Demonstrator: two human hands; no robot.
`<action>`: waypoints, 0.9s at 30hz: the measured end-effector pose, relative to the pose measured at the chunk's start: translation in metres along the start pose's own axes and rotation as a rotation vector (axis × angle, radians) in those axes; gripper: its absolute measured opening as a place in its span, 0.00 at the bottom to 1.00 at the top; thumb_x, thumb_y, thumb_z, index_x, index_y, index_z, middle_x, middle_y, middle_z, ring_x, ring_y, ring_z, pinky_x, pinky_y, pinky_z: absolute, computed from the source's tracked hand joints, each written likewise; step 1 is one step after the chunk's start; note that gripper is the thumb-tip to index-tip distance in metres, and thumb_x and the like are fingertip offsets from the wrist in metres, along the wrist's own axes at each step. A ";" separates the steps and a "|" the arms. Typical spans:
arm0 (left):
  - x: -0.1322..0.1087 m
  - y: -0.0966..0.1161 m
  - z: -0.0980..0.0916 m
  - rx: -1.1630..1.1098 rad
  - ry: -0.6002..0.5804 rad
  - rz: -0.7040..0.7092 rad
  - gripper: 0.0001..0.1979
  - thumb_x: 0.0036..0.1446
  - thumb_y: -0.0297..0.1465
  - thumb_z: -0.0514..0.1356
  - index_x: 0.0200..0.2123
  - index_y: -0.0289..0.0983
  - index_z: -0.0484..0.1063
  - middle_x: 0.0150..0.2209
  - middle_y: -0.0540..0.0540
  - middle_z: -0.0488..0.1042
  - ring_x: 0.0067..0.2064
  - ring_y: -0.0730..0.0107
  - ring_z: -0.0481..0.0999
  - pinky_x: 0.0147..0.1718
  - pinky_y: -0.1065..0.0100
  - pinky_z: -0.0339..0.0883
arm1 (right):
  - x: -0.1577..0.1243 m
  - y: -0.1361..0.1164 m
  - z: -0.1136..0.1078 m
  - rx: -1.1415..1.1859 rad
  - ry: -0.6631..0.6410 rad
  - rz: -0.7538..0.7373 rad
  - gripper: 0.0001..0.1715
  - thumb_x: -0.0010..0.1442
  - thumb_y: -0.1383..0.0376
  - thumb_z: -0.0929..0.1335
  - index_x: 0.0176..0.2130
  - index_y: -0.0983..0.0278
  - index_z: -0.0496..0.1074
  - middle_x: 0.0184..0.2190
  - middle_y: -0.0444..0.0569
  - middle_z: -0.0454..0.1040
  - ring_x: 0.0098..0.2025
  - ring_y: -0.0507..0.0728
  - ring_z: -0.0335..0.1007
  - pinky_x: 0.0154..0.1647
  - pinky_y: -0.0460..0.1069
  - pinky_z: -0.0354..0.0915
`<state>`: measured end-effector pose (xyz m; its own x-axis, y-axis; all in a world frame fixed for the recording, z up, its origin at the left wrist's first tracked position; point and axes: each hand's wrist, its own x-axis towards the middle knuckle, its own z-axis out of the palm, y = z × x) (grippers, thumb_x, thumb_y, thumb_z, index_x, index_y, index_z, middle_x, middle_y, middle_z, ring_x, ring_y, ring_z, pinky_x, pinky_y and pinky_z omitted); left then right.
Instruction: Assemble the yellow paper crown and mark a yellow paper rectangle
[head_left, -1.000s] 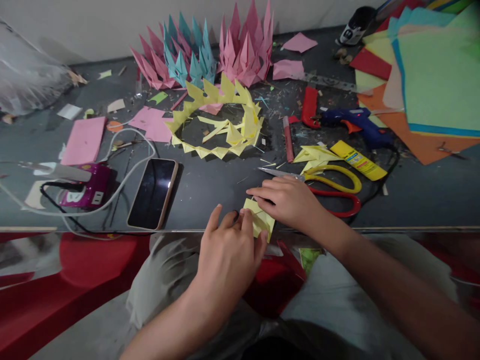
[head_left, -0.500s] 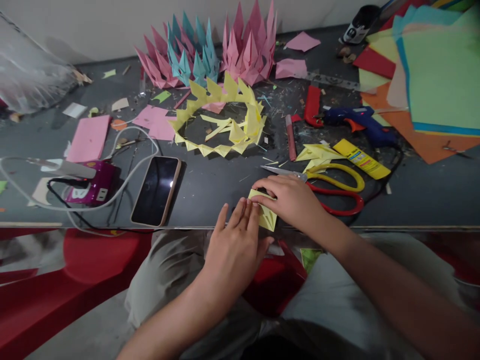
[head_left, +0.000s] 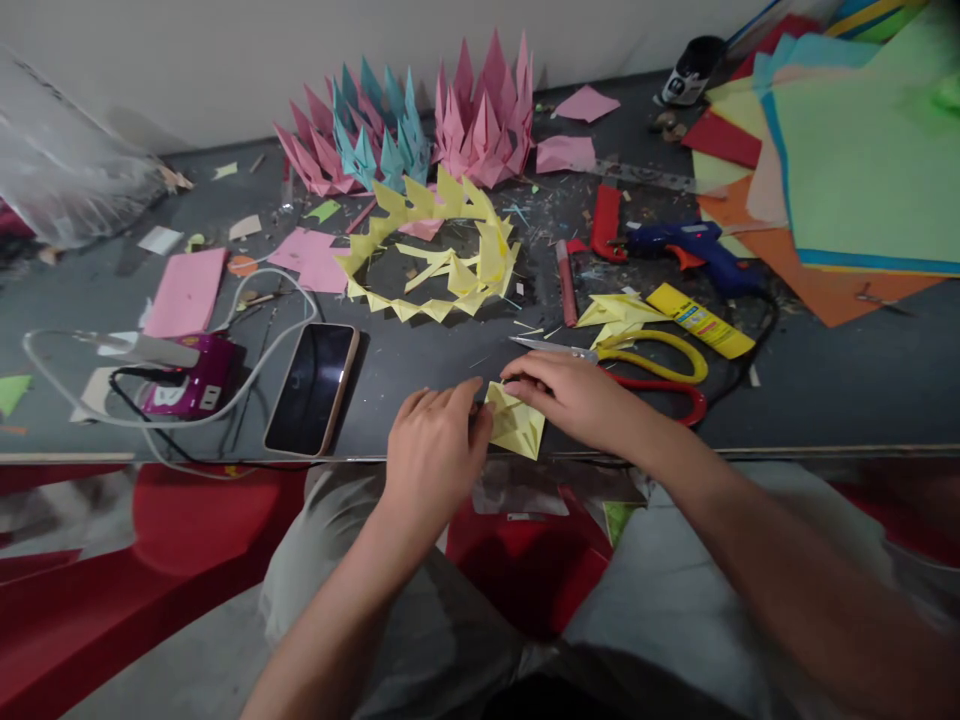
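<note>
A small folded piece of yellow paper [head_left: 517,432] lies at the front edge of the table, creased with its flaps partly raised. My right hand [head_left: 581,395] grips its upper edge between thumb and fingers. At the paper's left edge my left hand [head_left: 435,440] is closed, fingers curled and thumb against the paper; its fingertips are partly hidden. Scissors [head_left: 658,352] with one yellow and one red handle lie just beyond my right hand. Farther back rests a ring of folded yellow paper points [head_left: 405,308], with yellow strips inside it.
Pink crowns [head_left: 487,130] and a blue crown [head_left: 390,150] stand along the wall. A phone [head_left: 311,390] and a purple power adapter [head_left: 196,375] with cables lie left. A glue gun [head_left: 694,245], yellow packet [head_left: 701,320] and coloured sheets [head_left: 874,160] lie right.
My left hand has gone from lying flat with fingers across the paper to curled at its left edge. More of the paper now shows, opened wider. My right hand stays at its top.
</note>
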<state>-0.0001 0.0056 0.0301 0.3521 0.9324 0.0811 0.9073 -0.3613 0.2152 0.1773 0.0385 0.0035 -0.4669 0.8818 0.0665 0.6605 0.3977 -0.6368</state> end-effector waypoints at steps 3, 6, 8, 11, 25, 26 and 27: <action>0.011 -0.009 0.010 -0.116 0.055 0.074 0.15 0.60 0.29 0.51 0.49 0.33 0.68 0.44 0.41 0.75 0.45 0.62 0.74 0.44 0.60 0.68 | -0.012 0.006 -0.011 0.064 0.026 -0.010 0.13 0.62 0.62 0.62 0.43 0.63 0.70 0.42 0.50 0.74 0.43 0.55 0.70 0.42 0.49 0.64; 0.016 -0.013 0.018 -0.193 0.009 0.225 0.18 0.60 0.24 0.49 0.52 0.32 0.65 0.52 0.40 0.70 0.54 0.64 0.68 0.51 0.61 0.64 | -0.023 0.007 -0.014 0.018 0.049 0.025 0.15 0.56 0.63 0.67 0.45 0.63 0.70 0.40 0.49 0.74 0.39 0.55 0.71 0.40 0.49 0.66; 0.018 -0.014 0.022 -0.189 -0.038 0.288 0.19 0.58 0.22 0.48 0.53 0.33 0.64 0.53 0.42 0.70 0.56 0.63 0.66 0.52 0.59 0.63 | -0.027 0.007 -0.011 -0.010 0.046 0.035 0.17 0.54 0.65 0.69 0.45 0.63 0.69 0.38 0.49 0.74 0.37 0.55 0.71 0.38 0.50 0.67; 0.020 -0.015 0.023 -0.209 -0.060 0.299 0.17 0.59 0.23 0.50 0.51 0.35 0.67 0.49 0.44 0.73 0.52 0.63 0.69 0.50 0.59 0.64 | -0.028 0.005 -0.004 -0.005 0.028 0.031 0.19 0.53 0.70 0.68 0.46 0.63 0.69 0.38 0.49 0.73 0.37 0.55 0.70 0.38 0.49 0.67; 0.019 -0.025 0.008 -0.370 -0.210 0.027 0.10 0.52 0.26 0.59 0.40 0.37 0.72 0.34 0.48 0.74 0.36 0.67 0.72 0.35 0.67 0.64 | -0.014 0.000 -0.003 -0.019 0.055 0.044 0.12 0.59 0.68 0.63 0.43 0.62 0.71 0.40 0.50 0.73 0.42 0.56 0.70 0.43 0.51 0.64; 0.019 -0.025 0.007 -0.382 -0.226 0.005 0.09 0.52 0.27 0.60 0.39 0.38 0.72 0.33 0.48 0.73 0.35 0.68 0.72 0.33 0.68 0.64 | -0.011 -0.001 -0.002 -0.006 0.057 0.059 0.11 0.60 0.67 0.63 0.42 0.63 0.72 0.40 0.50 0.74 0.41 0.56 0.70 0.42 0.50 0.64; 0.019 -0.025 0.007 -0.389 -0.237 -0.011 0.09 0.52 0.27 0.60 0.38 0.38 0.72 0.32 0.49 0.73 0.34 0.68 0.71 0.31 0.69 0.63 | -0.009 -0.003 -0.001 0.004 0.058 0.086 0.11 0.60 0.65 0.63 0.42 0.63 0.72 0.39 0.50 0.74 0.40 0.56 0.70 0.41 0.50 0.64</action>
<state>-0.0146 0.0323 0.0194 0.4266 0.8938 -0.1382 0.7735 -0.2814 0.5679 0.1797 0.0294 0.0054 -0.3737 0.9258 0.0560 0.6942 0.3193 -0.6451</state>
